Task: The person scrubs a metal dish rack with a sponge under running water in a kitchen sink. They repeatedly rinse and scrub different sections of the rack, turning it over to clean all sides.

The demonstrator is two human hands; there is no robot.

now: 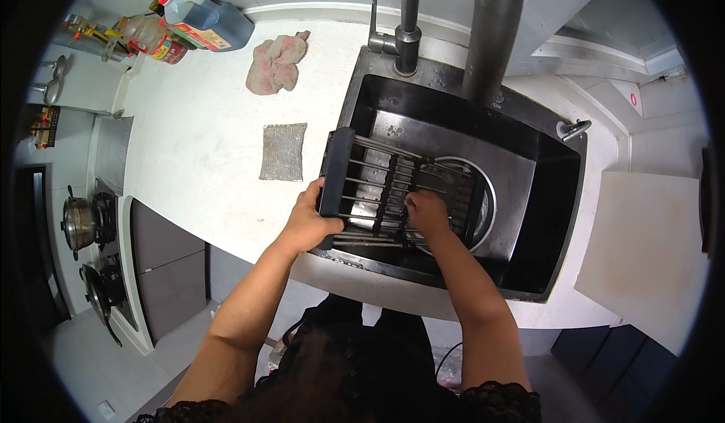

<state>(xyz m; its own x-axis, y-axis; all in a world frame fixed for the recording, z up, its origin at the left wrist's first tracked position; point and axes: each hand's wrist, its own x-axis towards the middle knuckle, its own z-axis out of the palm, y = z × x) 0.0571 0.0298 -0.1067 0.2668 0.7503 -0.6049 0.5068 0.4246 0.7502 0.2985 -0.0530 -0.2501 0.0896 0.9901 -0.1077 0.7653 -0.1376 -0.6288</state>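
Observation:
A sink drain rack with black plastic ends and metal rods lies over the left part of the dark sink. My left hand grips its left black end, with the thumb on the near corner. Among the rods, my right hand is closed with its fingers bent down. Whatever those fingers hold is hidden. Under the rack's right end, a round metal-rimmed vessel sits in the sink, partly covered by the rack.
Left of the sink, a silvery scrubbing cloth lies flat on the white counter, with a crumpled rag behind it. A large jug and other bottles stand at the back left. The faucet rises behind the sink.

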